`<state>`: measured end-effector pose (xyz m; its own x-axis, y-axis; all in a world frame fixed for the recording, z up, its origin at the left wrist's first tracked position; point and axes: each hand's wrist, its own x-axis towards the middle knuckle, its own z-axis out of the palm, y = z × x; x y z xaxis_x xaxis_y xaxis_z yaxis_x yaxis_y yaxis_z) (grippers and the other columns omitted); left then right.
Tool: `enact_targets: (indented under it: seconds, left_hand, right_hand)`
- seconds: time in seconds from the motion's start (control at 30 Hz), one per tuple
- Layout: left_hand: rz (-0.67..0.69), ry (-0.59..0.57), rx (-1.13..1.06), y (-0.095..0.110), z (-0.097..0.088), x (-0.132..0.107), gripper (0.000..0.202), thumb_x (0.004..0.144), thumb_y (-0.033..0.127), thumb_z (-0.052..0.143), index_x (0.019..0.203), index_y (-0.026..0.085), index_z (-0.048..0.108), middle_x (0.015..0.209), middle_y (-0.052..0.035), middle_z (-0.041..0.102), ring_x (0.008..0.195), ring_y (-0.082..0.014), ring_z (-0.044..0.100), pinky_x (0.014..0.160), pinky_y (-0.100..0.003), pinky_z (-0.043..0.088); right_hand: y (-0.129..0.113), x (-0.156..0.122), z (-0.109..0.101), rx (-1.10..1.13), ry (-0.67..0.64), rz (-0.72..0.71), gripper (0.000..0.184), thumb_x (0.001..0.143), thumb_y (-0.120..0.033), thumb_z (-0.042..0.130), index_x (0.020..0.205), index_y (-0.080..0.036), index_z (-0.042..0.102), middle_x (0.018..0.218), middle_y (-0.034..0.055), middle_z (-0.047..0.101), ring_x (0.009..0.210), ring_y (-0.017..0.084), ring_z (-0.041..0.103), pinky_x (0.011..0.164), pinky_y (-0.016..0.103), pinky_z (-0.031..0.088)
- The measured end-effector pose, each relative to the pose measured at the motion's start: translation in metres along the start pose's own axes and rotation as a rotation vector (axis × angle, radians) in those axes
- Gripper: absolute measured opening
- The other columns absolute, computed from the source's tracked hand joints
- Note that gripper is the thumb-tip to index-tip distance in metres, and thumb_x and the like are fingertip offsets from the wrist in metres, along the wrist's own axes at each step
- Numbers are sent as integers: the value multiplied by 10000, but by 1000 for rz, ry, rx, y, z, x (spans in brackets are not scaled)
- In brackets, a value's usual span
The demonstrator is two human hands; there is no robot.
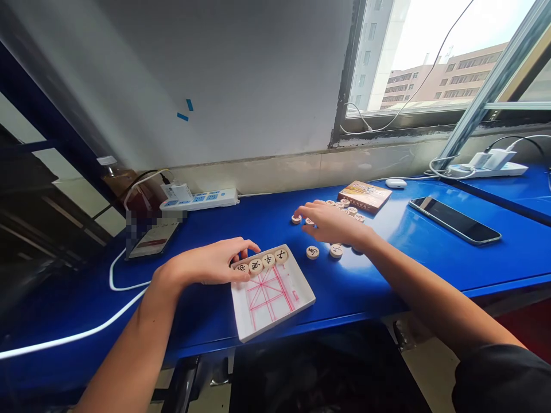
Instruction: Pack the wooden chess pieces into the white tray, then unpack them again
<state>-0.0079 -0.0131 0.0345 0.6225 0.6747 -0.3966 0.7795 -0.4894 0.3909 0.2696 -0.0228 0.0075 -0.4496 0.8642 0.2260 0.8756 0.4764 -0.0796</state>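
A shallow white box tray (279, 298) with a folded red-lined paper board lies near the blue table's front edge. Several round wooden chess pieces (268, 261) stand in a row along its far wall. My left hand (210, 265) rests on the tray's far left corner, fingers curled on the leftmost piece there. My right hand (333, 223) lies over a scatter of loose wooden pieces (312, 252) on the table, fingers stretched left with fingertips on pieces near a single piece (296, 218).
A box lid (365, 196) lies behind the loose pieces. A phone (454, 220) and a white earbud case (395, 183) lie to the right. Power strips (200, 199) with white cables sit at back left and far right; another phone (152, 241) at left.
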Motion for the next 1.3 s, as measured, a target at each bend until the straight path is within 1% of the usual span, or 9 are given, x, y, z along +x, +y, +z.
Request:
enact_targets:
  seconds: [0.13, 0.43, 0.53, 0.63, 0.77, 0.93, 1.0, 1.13, 1.3]
  left_hand:
    - [-3, 2, 3, 3, 0, 1, 489, 801, 457, 591, 1240, 260, 506, 1026, -24, 588, 888, -185, 581, 685, -238, 476]
    - [-6, 54, -51, 4, 0, 4, 417, 867, 501, 456, 1166, 225, 548, 1053, -39, 616, 919, -204, 588, 720, -266, 470]
    - [5, 72, -74, 3, 2, 10, 375, 869, 468, 457, 1124, 210, 550, 1000, -40, 628, 869, -200, 601, 696, -267, 469]
    - [42, 75, -102, 4, 3, 14, 350, 877, 443, 453, 1122, 207, 532, 968, -29, 636, 855, -198, 603, 698, -262, 461]
    - [51, 64, -135, 5, 2, 11, 359, 897, 473, 412, 1100, 206, 540, 971, -20, 635, 866, -206, 589, 706, -258, 446]
    - [68, 2, -62, 13, 0, 1, 493, 895, 540, 431, 1281, 236, 466, 1138, -34, 593, 1026, -220, 545, 836, -272, 428]
    - [97, -36, 7, 19, 1, -2, 583, 856, 541, 514, 1356, 264, 399, 1210, -39, 553, 1096, -232, 509, 888, -284, 415]
    - [145, -45, 98, 25, 3, -4, 757, 799, 493, 603, 1444, 273, 273, 1336, -56, 447, 1231, -264, 398, 983, -313, 372]
    - [106, -61, 45, 16, 2, -3, 766, 817, 443, 592, 1464, 287, 213, 1394, -62, 395, 1242, -270, 391, 963, -307, 394]
  right_hand:
    - [22, 4, 11, -97, -122, 27, 342, 823, -236, 565, 1164, -236, 599, 1042, 82, 591, 943, 260, 549, 783, 339, 396]
    - [18, 8, 14, -14, -28, 105, 290, 826, -151, 501, 1099, -199, 587, 1032, 73, 615, 1017, 252, 510, 781, 326, 391]
    - [3, 2, 2, 147, 18, 9, 289, 789, -157, 559, 1075, -194, 566, 995, 51, 616, 985, 215, 507, 788, 306, 401]
    - [-29, -7, -3, 351, 58, -229, 261, 795, -137, 567, 1052, -175, 545, 965, 46, 605, 962, 178, 501, 781, 272, 417]
    - [-68, -15, 0, 338, 127, -487, 298, 840, -140, 551, 1136, -171, 530, 1042, 78, 577, 946, 190, 474, 830, 331, 414]
    - [-54, -15, -11, 228, 274, -364, 353, 878, -171, 506, 1231, -173, 504, 1138, 104, 564, 1055, 220, 459, 891, 376, 390]
    - [-33, -14, -19, 144, 219, -235, 319, 880, -200, 507, 1197, -191, 540, 1117, 90, 587, 1054, 228, 479, 884, 381, 390]
    - [-2, -16, -28, 2, -92, -43, 351, 828, -277, 582, 1174, -221, 575, 999, 73, 635, 955, 239, 556, 785, 350, 416]
    - [-7, -17, -19, 65, -363, -33, 452, 762, -329, 656, 1198, -263, 557, 950, 34, 652, 943, 237, 584, 752, 326, 435]
